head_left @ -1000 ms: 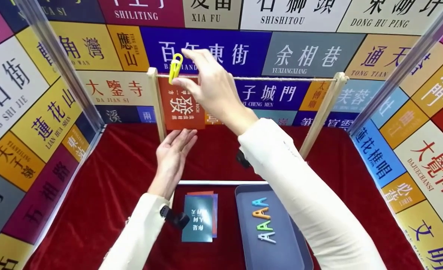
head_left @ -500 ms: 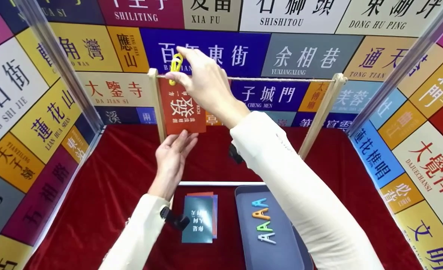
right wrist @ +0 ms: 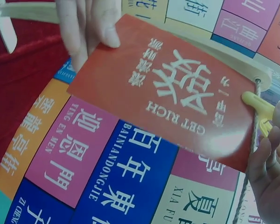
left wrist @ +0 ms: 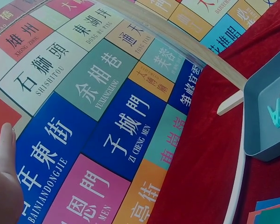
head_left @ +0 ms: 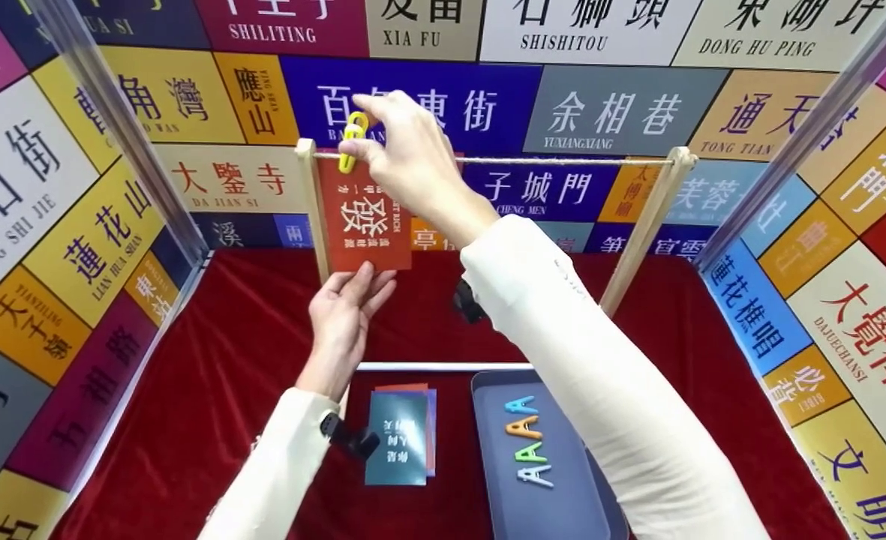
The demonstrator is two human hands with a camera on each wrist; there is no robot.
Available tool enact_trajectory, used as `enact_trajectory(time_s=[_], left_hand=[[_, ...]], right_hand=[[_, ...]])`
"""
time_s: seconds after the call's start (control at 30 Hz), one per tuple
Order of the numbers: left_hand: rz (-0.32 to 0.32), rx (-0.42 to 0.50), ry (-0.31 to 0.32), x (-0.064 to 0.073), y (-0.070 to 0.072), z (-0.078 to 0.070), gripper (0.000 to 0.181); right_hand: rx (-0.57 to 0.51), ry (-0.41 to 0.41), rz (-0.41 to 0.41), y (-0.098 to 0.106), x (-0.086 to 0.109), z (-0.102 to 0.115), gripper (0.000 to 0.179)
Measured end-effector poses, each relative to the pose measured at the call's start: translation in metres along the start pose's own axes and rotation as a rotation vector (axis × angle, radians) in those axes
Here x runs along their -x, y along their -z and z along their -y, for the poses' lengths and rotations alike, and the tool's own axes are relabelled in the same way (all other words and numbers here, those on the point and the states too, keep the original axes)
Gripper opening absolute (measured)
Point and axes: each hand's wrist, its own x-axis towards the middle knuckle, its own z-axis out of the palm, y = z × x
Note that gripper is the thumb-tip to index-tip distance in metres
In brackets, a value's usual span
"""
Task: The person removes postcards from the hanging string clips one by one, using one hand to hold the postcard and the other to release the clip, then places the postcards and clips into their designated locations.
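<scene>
A red card [head_left: 352, 244] with white characters hangs upright at the left end of the rope [head_left: 563, 160]. My left hand [head_left: 341, 311] holds its lower edge, and in the right wrist view the thumb [right wrist: 111, 36] lies on the printed face. At the card's top edge, my right hand [head_left: 416, 154] pinches a yellow clothespin [right wrist: 259, 106]. Its tip laps over the card's edge beside the rope; whether it bites on both is unclear. Only part of the left hand [left wrist: 4, 182] and a corner of the card [left wrist: 2, 119] show in the left wrist view.
Wooden posts [head_left: 638, 232] carry the rope. A blue-grey tray [head_left: 548, 517] with several clothespins [head_left: 529, 452] lies at front right. Left of it is a small stack of cards [head_left: 397, 442], a teal one on top. Panels printed with characters surround the red cloth [head_left: 187, 375].
The left hand's thumb has come onto the front of the red card, where the fingers were beneath it before. The card and the clothespin have come down slightly at the rope.
</scene>
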Motion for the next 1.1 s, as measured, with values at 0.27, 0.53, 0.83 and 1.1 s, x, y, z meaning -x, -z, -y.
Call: enact_trajectory(time_s=[0.27, 0.53, 0.83, 1.1], left_hand=[[0.003, 0.012, 0.005, 0.002, -0.001, 0.001, 0.016], [-0.006, -0.005, -0.008, 0.006, -0.002, 0.002, 0.012], [-0.024, -0.025, 0.006, 0.012, 0.0, 0.006, 0.016], [-0.027, -0.04, 0.008, 0.015, -0.001, 0.006, 0.017]], right_hand=[[-0.003, 0.069, -0.099, -0.003, 0.003, -0.002, 0.032], [-0.083, 0.137, -0.211, -0.004, 0.008, -0.006, 0.023], [-0.168, 0.178, -0.278, -0.003, 0.009, -0.011, 0.025], [-0.214, 0.196, -0.278, 0.001, 0.011, -0.011, 0.026]])
